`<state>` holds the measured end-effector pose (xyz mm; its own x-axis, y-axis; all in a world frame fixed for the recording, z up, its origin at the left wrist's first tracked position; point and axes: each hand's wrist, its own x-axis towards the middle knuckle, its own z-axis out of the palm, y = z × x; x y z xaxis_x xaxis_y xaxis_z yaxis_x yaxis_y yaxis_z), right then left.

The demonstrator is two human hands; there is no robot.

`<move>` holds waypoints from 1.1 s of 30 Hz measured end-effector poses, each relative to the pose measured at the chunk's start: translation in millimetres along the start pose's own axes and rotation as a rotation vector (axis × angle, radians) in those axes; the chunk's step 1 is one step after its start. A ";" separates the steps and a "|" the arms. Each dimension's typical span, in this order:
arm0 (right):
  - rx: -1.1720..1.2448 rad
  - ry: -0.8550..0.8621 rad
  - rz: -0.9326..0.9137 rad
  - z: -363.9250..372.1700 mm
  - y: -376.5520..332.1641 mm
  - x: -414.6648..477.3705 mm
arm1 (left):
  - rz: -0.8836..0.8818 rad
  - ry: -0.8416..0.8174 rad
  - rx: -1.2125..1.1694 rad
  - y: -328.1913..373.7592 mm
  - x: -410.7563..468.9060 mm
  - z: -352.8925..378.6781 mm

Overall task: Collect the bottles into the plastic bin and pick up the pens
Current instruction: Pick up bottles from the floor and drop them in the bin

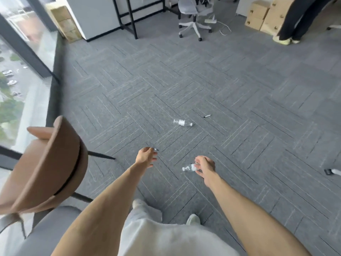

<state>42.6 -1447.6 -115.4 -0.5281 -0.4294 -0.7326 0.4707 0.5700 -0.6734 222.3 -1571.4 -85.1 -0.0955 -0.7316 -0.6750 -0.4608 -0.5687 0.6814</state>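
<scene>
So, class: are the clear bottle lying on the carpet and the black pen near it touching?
Apart. The head view shows grey carpet plainly between the bottle and the black pen, which lies beyond its capped end.

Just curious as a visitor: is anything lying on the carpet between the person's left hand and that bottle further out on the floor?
No. In the head view, only bare grey carpet separates the left hand from the lying bottle.

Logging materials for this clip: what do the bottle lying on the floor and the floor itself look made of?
The bottle looks like clear, glossy thin plastic: you can see through it, and it has a white label. The floor looks like matte grey carpet tiles, with a woven, streaked texture and visible seams.
</scene>
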 end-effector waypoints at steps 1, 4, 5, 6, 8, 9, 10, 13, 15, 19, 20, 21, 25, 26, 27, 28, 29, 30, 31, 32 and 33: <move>0.018 0.023 0.004 7.5 -8.5 8.6 | 0.004 -0.025 0.011 9.7 15.9 0.7; 0.053 0.100 0.017 29.6 -29.3 32.7 | 0.024 -0.124 0.076 38.6 66.7 4.5; 0.071 0.130 0.029 36.3 -35.2 39.4 | 0.030 -0.160 0.096 48.4 84.0 6.7; 0.094 0.167 0.041 42.5 -40.7 45.3 | 0.034 -0.206 0.119 59.0 99.4 8.5; 0.154 0.267 0.082 54.7 -51.8 52.9 | 0.016 -0.311 0.190 80.9 124.1 11.4; 0.189 0.305 0.102 59.9 -55.7 54.5 | 0.001 -0.354 0.222 88.6 134.7 13.2; 0.222 0.329 0.110 63.8 -58.4 57.1 | -0.005 -0.390 0.249 95.6 144.7 17.1; 0.286 0.396 0.149 70.6 -65.5 70.3 | -0.041 -0.470 0.329 121.1 170.0 37.2; 0.332 0.441 0.174 72.7 -64.3 79.6 | -0.073 -0.512 0.398 131.9 180.2 56.1; 0.462 0.512 0.196 69.3 -63.5 115.5 | -0.042 -0.601 0.517 145.8 207.4 107.8; 0.477 0.527 0.188 68.5 -60.7 128.2 | -0.032 -0.617 0.533 147.7 216.4 122.7; 0.484 0.541 0.190 67.0 -56.9 143.2 | -0.019 -0.636 0.548 148.7 226.8 138.5; 0.476 0.607 0.207 56.3 -35.9 205.8 | 0.006 -0.672 0.627 144.5 276.5 200.3; 0.483 0.618 0.222 53.9 -31.4 220.0 | 0.014 -0.675 0.650 141.6 289.5 211.1; 0.490 0.623 0.249 52.2 -24.7 234.1 | 0.020 -0.672 0.671 139.3 302.8 220.4; 0.487 0.623 0.272 51.1 -16.8 246.2 | 0.026 -0.669 0.688 136.0 316.4 229.2; 0.494 0.613 0.294 52.6 -7.1 257.9 | 0.033 -0.668 0.709 131.9 331.0 237.2; 0.491 0.602 0.301 55.6 -0.6 264.9 | 0.047 -0.671 0.735 129.2 342.8 241.1; 0.482 0.590 0.310 59.3 6.1 272.3 | 0.065 -0.680 0.774 127.6 352.0 244.3; 0.479 0.589 0.317 63.6 14.5 282.0 | 0.084 -0.694 0.816 124.3 363.4 250.1; 0.489 0.592 0.329 66.9 20.5 292.5 | 0.103 -0.708 0.848 120.4 375.3 255.7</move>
<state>-55.0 -1608.4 -350.1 -0.5300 0.2227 -0.8182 0.8474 0.1751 -0.5013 -94.6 -1818.3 -328.6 -0.5262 -0.2269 -0.8195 -0.8502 0.1222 0.5121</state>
